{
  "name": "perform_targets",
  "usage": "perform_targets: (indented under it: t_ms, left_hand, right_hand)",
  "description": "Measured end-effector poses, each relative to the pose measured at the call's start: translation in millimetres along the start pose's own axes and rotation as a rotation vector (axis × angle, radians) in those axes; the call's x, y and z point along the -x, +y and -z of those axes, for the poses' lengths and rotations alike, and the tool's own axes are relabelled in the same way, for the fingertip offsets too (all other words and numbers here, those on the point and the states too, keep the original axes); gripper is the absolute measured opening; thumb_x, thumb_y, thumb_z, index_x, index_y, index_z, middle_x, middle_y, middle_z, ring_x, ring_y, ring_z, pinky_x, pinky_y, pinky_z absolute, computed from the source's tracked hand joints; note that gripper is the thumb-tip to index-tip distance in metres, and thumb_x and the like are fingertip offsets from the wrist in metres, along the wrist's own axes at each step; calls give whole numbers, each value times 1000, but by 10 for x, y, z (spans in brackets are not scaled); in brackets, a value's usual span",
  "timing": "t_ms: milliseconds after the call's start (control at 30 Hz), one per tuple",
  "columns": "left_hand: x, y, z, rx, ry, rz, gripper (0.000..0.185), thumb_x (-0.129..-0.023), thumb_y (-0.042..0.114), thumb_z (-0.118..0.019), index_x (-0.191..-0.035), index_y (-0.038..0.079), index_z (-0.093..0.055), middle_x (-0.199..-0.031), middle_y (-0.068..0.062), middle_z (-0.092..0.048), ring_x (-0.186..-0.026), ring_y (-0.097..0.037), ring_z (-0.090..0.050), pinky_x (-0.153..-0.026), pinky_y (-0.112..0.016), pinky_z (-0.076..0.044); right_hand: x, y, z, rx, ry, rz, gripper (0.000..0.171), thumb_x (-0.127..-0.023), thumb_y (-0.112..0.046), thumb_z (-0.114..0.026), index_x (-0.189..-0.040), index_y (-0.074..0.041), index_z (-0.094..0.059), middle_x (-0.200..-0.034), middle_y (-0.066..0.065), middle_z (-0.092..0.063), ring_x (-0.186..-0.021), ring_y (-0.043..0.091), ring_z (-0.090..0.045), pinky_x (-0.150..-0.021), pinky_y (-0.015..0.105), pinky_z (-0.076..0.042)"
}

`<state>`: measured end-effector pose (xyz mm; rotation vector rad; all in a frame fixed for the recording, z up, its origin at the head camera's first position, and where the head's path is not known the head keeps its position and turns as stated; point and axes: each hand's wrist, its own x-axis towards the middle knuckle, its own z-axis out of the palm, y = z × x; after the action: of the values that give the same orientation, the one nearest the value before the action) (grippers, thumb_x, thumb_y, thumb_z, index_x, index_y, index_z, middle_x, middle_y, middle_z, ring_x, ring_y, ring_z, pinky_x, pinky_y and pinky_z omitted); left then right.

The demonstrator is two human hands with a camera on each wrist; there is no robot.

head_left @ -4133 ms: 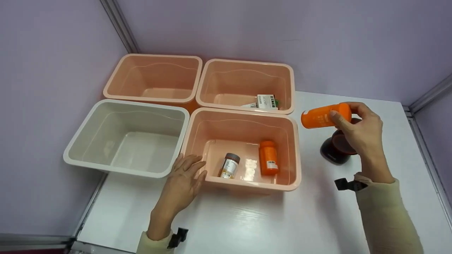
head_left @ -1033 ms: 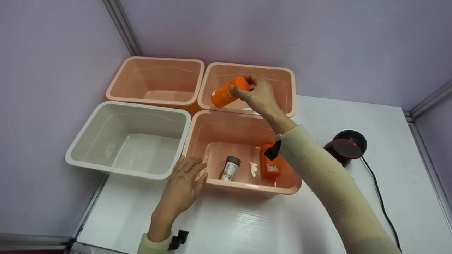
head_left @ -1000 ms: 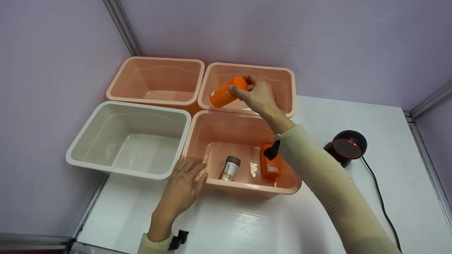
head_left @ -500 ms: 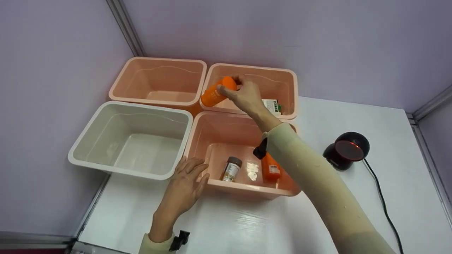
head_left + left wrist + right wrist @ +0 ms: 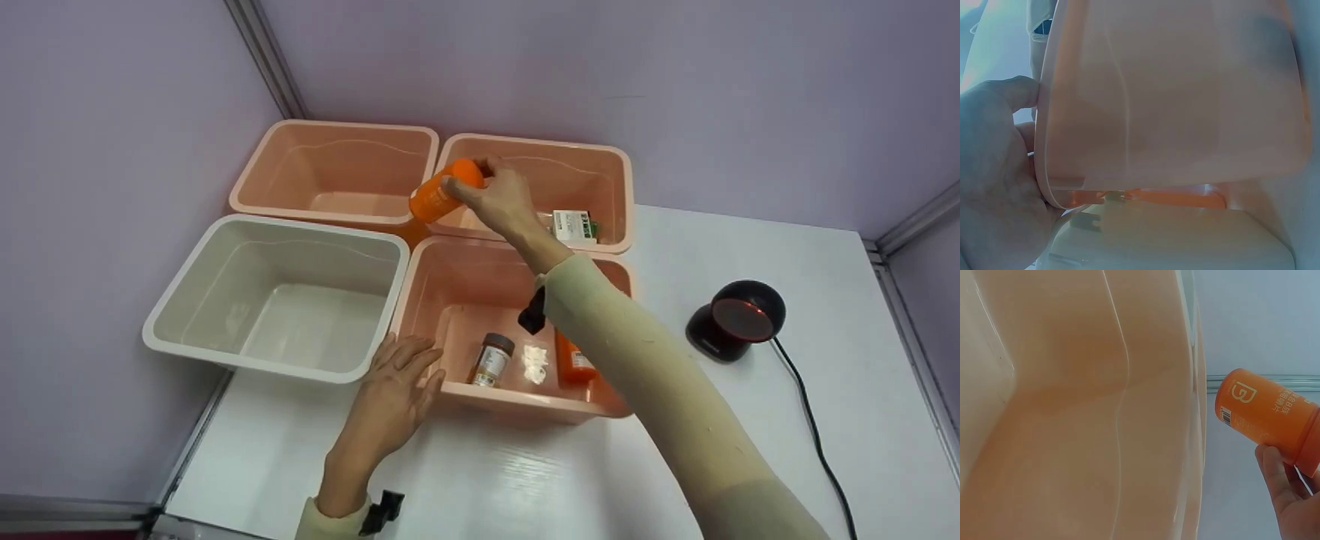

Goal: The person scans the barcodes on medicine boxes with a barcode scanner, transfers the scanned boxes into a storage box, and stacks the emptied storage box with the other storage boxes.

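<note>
My right hand (image 5: 499, 196) grips an orange pill bottle (image 5: 442, 193) near its lid, fingers and thumb round it. The bottle is tilted, above the left rim of the back right pink bin (image 5: 551, 142). In the right wrist view the bottle (image 5: 1261, 408) shows white lettering and a barcode. My left hand (image 5: 390, 390) rests at the front left corner of the front pink bin (image 5: 517, 405), where its rim meets the whitish bin (image 5: 240, 360). In that pink bin lie a dark-capped bottle (image 5: 492, 361) and another orange bottle (image 5: 574, 361), partly hidden by my right sleeve.
A back left pink bin (image 5: 337, 126) stands behind the whitish one. Small boxes, one a white carton (image 5: 572, 225), lie in the back right bin. On the white table (image 5: 517, 480) at right is a black scanner-like device (image 5: 742, 311) with a cable (image 5: 814, 427).
My right hand has carried the orange bottle from beside the black device leftward over the back right bin, and lately further left to its rim. My left hand has stayed put.
</note>
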<state>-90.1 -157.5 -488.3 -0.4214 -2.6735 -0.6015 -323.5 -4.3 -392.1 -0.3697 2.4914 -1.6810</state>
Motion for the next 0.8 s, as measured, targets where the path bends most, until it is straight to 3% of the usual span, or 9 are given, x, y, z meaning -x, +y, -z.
perform_targets:
  t_ms: [400,800]
  left_hand:
    - [0,28,-7,13,-11,28,31,-94,34,-54,-114,13,-67,-122,-1,-62,-125,-17,-49,-119,-36,-23]
    - [22,22,0,16,-9,43,35,-96,37,-50,-114,13,-67,-124,-1,-61,-127,-17,-47,-118,-36,-24]
  right_hand:
    - [-114,-55,-195,-38,4,-5,52,-79,-42,-72,-120,-15,-53,-116,1,-59,-99,13,-59,-89,22,-54]
    - [-214,-68,-416,-65,-5,-37,56,-78,-45,-72,-122,-18,-52,-118,-1,-58,-101,11,-58,-91,19,-52]
